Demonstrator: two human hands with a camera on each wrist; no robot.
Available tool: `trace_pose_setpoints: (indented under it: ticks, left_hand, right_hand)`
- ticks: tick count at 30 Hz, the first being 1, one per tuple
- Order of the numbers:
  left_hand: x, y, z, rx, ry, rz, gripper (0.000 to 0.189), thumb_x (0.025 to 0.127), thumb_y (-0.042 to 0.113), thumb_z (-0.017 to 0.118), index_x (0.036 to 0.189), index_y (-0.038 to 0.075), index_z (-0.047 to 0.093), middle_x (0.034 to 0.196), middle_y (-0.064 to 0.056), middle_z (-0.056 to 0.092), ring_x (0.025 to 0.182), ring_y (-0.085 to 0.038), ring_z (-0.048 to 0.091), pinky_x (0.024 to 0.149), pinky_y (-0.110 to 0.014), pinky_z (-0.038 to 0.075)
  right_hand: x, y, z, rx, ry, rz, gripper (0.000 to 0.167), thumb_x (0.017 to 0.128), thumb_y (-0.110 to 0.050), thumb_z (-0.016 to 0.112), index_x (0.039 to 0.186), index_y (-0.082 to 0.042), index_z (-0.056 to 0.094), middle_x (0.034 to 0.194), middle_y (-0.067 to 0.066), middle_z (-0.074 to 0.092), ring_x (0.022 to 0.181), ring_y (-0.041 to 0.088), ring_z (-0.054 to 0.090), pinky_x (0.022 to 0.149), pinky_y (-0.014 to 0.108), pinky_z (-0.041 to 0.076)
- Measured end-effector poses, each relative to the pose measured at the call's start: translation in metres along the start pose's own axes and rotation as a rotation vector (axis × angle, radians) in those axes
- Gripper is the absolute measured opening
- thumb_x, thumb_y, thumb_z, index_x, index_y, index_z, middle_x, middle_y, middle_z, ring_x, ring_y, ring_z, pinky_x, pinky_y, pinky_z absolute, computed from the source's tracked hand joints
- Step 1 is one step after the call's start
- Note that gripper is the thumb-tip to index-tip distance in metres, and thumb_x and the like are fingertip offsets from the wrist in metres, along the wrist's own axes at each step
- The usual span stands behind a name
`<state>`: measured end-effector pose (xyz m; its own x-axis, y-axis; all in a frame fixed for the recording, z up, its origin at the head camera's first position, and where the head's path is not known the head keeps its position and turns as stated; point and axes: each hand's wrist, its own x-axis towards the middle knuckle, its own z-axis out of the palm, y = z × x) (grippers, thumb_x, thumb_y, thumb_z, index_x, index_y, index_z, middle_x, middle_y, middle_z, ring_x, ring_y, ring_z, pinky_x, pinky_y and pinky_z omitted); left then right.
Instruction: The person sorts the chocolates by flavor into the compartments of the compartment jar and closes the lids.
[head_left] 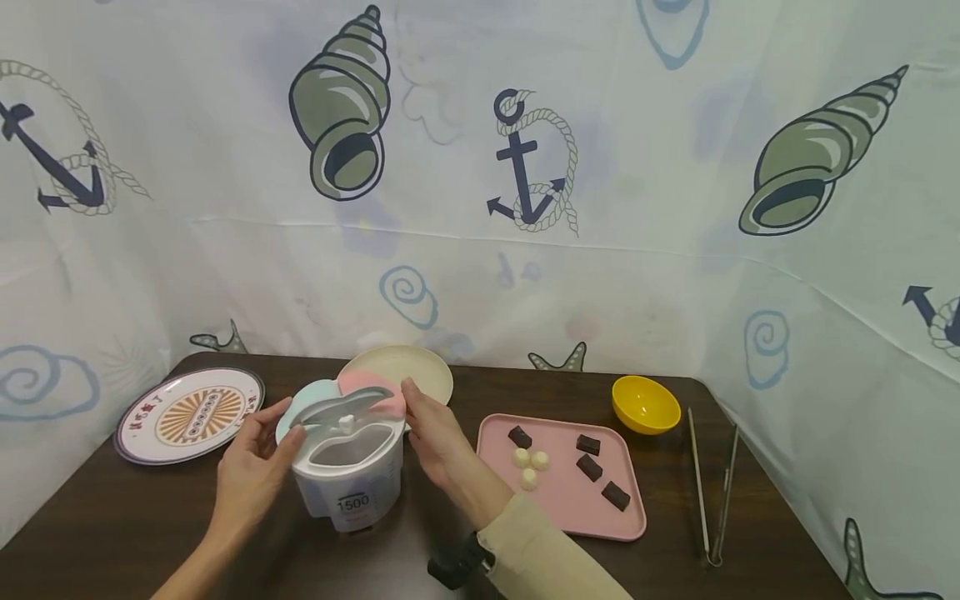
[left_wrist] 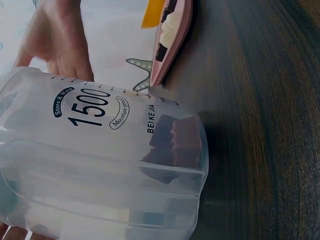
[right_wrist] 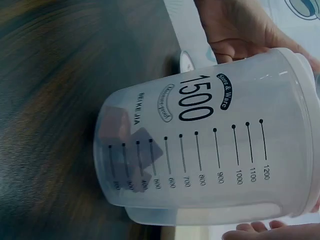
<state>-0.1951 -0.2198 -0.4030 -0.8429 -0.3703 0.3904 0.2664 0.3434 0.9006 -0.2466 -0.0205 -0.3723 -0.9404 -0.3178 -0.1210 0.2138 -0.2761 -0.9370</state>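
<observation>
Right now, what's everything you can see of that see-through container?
The container looks like cloudy, translucent plastic, printed "1500" and "Store & Ware", with a numbered scale down one side. Its lid has pink and pale blue-green sections; a greyish flap is raised above an opening. A few reddish and dark blocks lie at the bottom. It appears roughly upright on the dark table, with the left hand and right hand holding its top from either side.
</observation>
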Motion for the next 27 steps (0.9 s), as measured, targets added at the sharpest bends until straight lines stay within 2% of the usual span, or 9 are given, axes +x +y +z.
trace_pose_setpoints:
  ticks: [3,5,8,11,15,20,23,27]
  left_hand:
    - [-0.002,0.001,0.000,0.021,-0.021,-0.010,0.038,0.093,0.013,0.058,0.129,0.001,0.051,0.116,0.022,0.055,0.102,0.016,0.050,0.082,-0.001,0.039]
    - [-0.004,0.002,-0.001,0.041,-0.043,-0.019,0.037,0.097,0.017,0.051,0.131,0.003,0.049,0.124,0.015,0.055,0.105,0.016,0.047,0.085,-0.001,0.037]
    - [-0.004,0.005,-0.002,0.056,-0.089,-0.039,0.039,0.101,0.023,0.040,0.136,0.004,0.044,0.137,-0.002,0.050,0.108,0.015,0.043,0.086,-0.002,0.034]
    - [-0.002,0.007,-0.002,0.028,-0.127,-0.061,0.043,0.102,0.026,0.037,0.139,0.003,0.039,0.143,-0.013,0.041,0.110,0.015,0.040,0.086,-0.001,0.033]
    - [-0.002,0.002,-0.002,-0.106,-0.171,-0.063,0.047,0.100,0.018,0.043,0.142,0.000,0.032,0.143,-0.004,0.038,0.111,0.014,0.041,0.086,-0.001,0.033]
    - [-0.004,-0.011,-0.005,-0.320,-0.260,-0.001,0.057,0.093,-0.001,0.050,0.146,0.001,0.026,0.141,0.011,0.037,0.118,0.013,0.040,0.090,-0.002,0.035]
    - [-0.003,-0.016,-0.007,-0.358,-0.306,0.019,0.064,0.090,-0.005,0.052,0.147,0.005,0.026,0.140,0.013,0.036,0.119,0.011,0.040,0.091,-0.003,0.036]
    - [-0.002,-0.018,-0.008,-0.346,-0.331,0.039,0.066,0.089,-0.007,0.053,0.148,0.006,0.025,0.140,0.014,0.035,0.118,0.008,0.042,0.090,-0.004,0.038]
  right_hand:
    - [0.005,0.000,0.006,-0.016,-0.006,0.017,0.057,0.094,-0.043,0.052,0.124,0.006,0.055,0.137,0.012,0.048,0.132,0.027,0.037,0.113,0.046,0.020]
    - [0.007,0.001,0.006,-0.003,-0.024,0.022,0.054,0.094,-0.038,0.055,0.122,0.008,0.055,0.137,0.014,0.047,0.132,0.027,0.037,0.113,0.044,0.021]
    - [0.006,0.001,0.001,0.023,-0.081,0.020,0.052,0.096,-0.028,0.052,0.131,0.009,0.044,0.145,0.017,0.037,0.138,0.029,0.027,0.115,0.045,0.017]
    - [0.003,0.001,-0.006,0.047,-0.162,0.023,0.055,0.098,-0.019,0.048,0.142,0.008,0.029,0.150,0.021,0.026,0.142,0.032,0.018,0.116,0.044,0.012]
    - [0.002,0.003,-0.015,0.035,-0.267,0.027,0.056,0.097,-0.011,0.046,0.146,0.003,0.023,0.153,0.019,0.021,0.143,0.030,0.016,0.116,0.041,0.012]
    - [0.004,0.010,-0.026,0.013,-0.343,0.003,0.062,0.092,-0.006,0.052,0.147,-0.002,0.025,0.153,0.015,0.024,0.142,0.025,0.021,0.116,0.039,0.014]
    - [0.005,0.013,-0.030,-0.007,-0.359,-0.015,0.065,0.091,-0.008,0.056,0.147,-0.004,0.025,0.152,0.014,0.026,0.141,0.025,0.023,0.116,0.041,0.015]
    - [0.004,0.014,-0.034,-0.049,-0.369,-0.035,0.066,0.091,-0.014,0.060,0.148,-0.006,0.026,0.152,0.012,0.028,0.141,0.025,0.023,0.116,0.042,0.017]
